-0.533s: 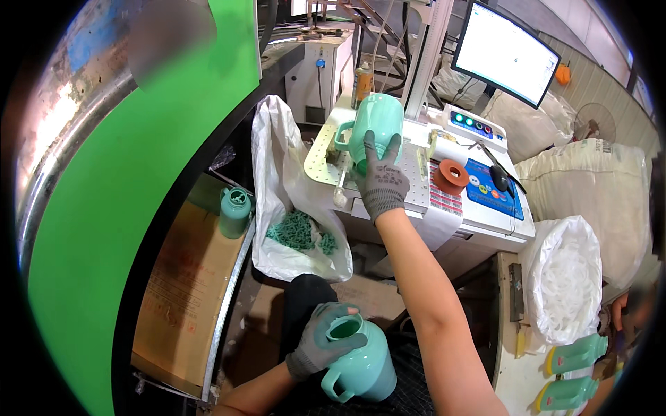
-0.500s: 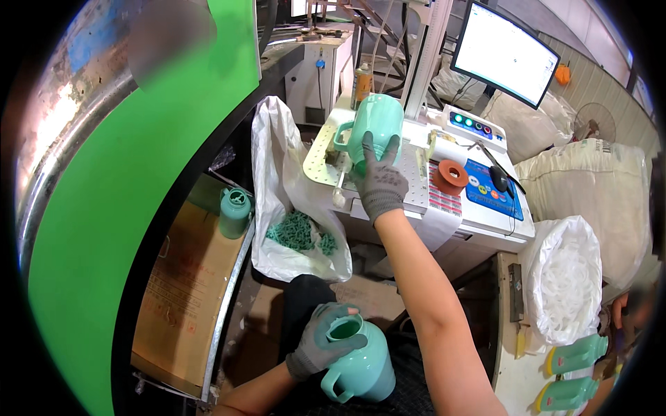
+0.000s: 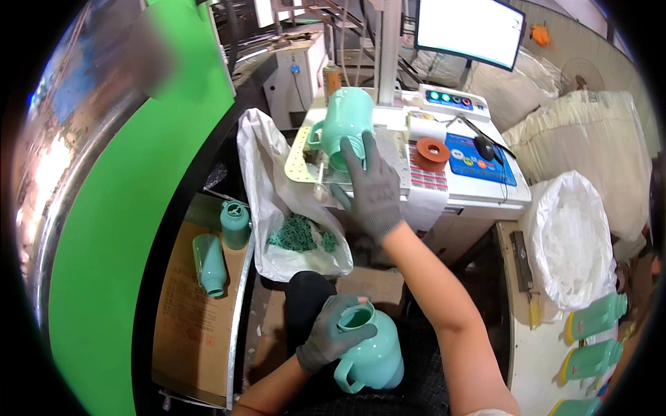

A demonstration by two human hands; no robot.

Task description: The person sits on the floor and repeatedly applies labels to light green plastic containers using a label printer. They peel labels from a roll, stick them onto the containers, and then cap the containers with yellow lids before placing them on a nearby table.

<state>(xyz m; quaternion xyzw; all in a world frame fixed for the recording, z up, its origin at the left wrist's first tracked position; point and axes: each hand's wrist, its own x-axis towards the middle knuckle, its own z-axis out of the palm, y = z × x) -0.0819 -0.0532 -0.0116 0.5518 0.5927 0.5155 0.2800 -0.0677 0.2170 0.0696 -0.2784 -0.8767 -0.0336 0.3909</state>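
Note:
My left hand [image 3: 325, 340], in a grey glove, grips the neck of a mint-green jug [image 3: 383, 350] that sits in my lap, its open mouth up and its handle toward me. My right hand [image 3: 374, 191], gloved the same, reaches over the bench with its fingers spread. Its fingertips are at the neck of a second mint-green jug [image 3: 349, 114], which lies tilted on a perforated metal plate [image 3: 394, 154] with its mouth toward me. Whether those fingertips touch the neck, I cannot tell.
Left, a cardboard-lined tray [image 3: 182, 326] holds one jug upright [image 3: 235, 225] and another lying [image 3: 209, 265], beside a green machine panel [image 3: 104, 277]. A white sack [image 3: 267, 187] contains green scraps. Orange tape [image 3: 431, 154] and a monitor [image 3: 472, 31] are on the bench. Several jugs [image 3: 593, 360] lie right.
My right hand has loosened its hold on the bench jug and spread its fingers. A second jug now lies in the left tray. The whole view has shifted; my left hand keeps its grip.

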